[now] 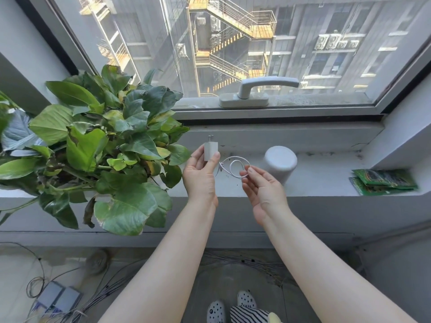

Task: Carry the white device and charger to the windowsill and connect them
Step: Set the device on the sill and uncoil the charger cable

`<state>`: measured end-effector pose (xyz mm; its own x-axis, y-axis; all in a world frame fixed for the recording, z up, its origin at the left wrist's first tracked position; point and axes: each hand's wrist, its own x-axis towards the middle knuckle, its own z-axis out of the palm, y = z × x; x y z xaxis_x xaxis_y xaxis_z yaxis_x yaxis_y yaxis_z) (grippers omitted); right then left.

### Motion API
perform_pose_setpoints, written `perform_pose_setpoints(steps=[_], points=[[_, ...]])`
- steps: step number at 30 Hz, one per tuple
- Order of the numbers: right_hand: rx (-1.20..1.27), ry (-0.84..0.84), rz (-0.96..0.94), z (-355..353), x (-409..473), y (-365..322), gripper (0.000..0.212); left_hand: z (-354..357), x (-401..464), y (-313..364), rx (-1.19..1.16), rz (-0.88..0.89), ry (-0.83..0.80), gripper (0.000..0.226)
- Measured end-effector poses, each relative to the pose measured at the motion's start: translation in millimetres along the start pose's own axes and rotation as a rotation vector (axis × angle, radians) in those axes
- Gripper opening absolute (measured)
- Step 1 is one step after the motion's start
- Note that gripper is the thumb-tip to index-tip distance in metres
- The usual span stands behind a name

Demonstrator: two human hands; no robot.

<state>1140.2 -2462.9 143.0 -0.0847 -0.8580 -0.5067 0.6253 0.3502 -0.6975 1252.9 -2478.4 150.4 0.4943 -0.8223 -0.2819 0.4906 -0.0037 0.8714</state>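
- The white device (280, 163) stands on the windowsill (326, 180), just beyond my right hand (262, 186); nothing is plugged into it that I can see
- My left hand (201, 173) is closed on the charger (211, 151), thumb on its face, prongs pointing up
- My right hand pinches the coiled white cable (235, 167) between thumb and fingertip; the other fingers are spread
- The coil hangs between both hands; one loose end dangles near the left thumb
- I judge the step is joining cable to charger; I should find the plug end, align it squarely, press without twisting
- A leafy plant (93, 145) crowds the left; green packets (384, 181) lie far right
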Motion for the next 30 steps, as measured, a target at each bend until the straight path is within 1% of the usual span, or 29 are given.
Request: perform_pose_setpoints(steps=[2,5,9,13,18,22,24,28,30], points=[[-0.040,0.020,-0.034,0,6,6,0.005,0,3,-5,0.052,0.030,0.016,0.040],[-0.229,0.049,-0.127,0,15,14,0.005,0,9,-16,0.158,0.061,0.048,0.036],[-0.490,0.091,-0.242,-5,25,22,0.008,-4,23,-37,0.458,0.092,0.105,0.031],[-0.736,0.129,-0.335,-10,35,26,0.014,-3,29,-51,0.694,0.159,0.136,0.036],[-0.937,0.149,-0.348,-14,40,29,0.016,-3,30,-56,0.810,0.224,0.155,0.038],[-0.985,0.136,-0.350,-15,44,33,0.016,-3,34,-60,0.872,0.250,0.146,0.037],[-0.998,0.131,-0.356,-14,46,36,0.016,-2,36,-61,0.863,0.249,0.161,0.037],[-1.000,0.138,-0.369,-15,50,39,0.017,-4,44,-54,0.737,0.257,0.222,0.036],[-1.006,0.143,-0.370,-15,51,39,0.016,-6,47,-53,0.751,0.243,0.223,0.037]])
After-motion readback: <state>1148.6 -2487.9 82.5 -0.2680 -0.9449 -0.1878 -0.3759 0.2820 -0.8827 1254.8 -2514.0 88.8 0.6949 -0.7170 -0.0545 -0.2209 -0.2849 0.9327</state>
